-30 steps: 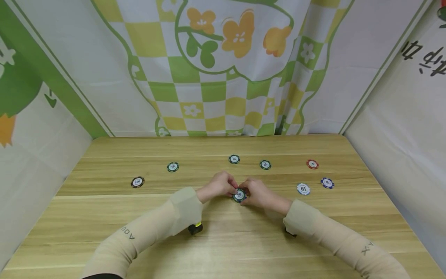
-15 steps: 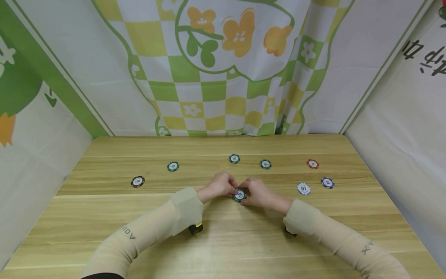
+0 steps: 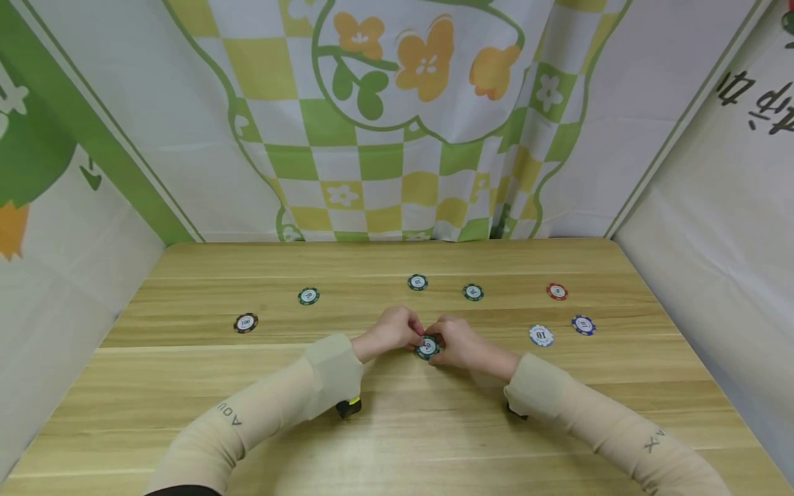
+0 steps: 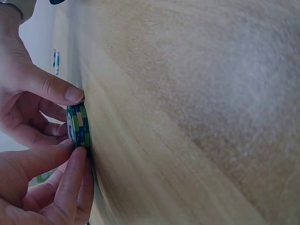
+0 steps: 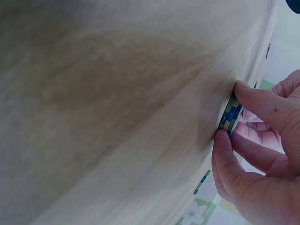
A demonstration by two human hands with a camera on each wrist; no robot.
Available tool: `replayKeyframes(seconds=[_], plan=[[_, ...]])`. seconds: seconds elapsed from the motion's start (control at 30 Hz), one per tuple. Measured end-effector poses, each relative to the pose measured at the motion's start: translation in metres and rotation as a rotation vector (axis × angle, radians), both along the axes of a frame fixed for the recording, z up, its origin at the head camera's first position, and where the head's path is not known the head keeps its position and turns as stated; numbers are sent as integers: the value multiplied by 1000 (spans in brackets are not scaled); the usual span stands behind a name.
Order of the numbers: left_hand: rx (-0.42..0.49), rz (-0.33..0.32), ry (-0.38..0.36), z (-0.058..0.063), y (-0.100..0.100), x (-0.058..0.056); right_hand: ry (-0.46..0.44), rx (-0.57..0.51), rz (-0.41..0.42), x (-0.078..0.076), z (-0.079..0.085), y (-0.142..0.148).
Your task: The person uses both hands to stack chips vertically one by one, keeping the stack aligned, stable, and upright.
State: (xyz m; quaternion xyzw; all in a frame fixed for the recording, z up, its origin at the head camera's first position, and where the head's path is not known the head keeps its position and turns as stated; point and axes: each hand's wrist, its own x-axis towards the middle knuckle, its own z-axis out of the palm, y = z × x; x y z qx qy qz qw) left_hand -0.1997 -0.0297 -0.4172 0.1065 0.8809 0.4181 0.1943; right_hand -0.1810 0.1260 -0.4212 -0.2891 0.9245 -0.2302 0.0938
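A short stack of poker chips (image 3: 427, 346) stands on the wooden table, a green-rimmed chip marked 20 on top. In the left wrist view its edge shows green and blue layers. My left hand (image 3: 393, 328) pinches the stack from the left with thumb and fingers. From the right, my right hand (image 3: 462, 343) grips its other side, the thumb at the near edge. Both hands' fingertips nearly meet around the stack in the right wrist view, where its edge (image 5: 231, 114) shows between the thumbs.
Single chips lie spread around: a black 100 (image 3: 246, 322), green ones (image 3: 308, 295) along the back, a red one (image 3: 557, 291), a blue 10 (image 3: 584, 324) and a pale 10 (image 3: 542, 335) at right. A patterned curtain (image 3: 384, 162) hangs behind the table (image 3: 434, 441).
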Motion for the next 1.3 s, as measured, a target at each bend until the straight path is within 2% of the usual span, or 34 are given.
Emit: replayKeyframes(seconds=[0.47, 1.0, 1.3], plan=[[-18, -16, 33, 0, 0, 1, -32, 12, -19, -1, 2, -2], [-52, -44, 2, 3, -2, -2, -19, 12, -14, -1, 3, -2], [-142, -107, 62, 8, -15, -9, -50, 9, -38, 0, 3, -3]])
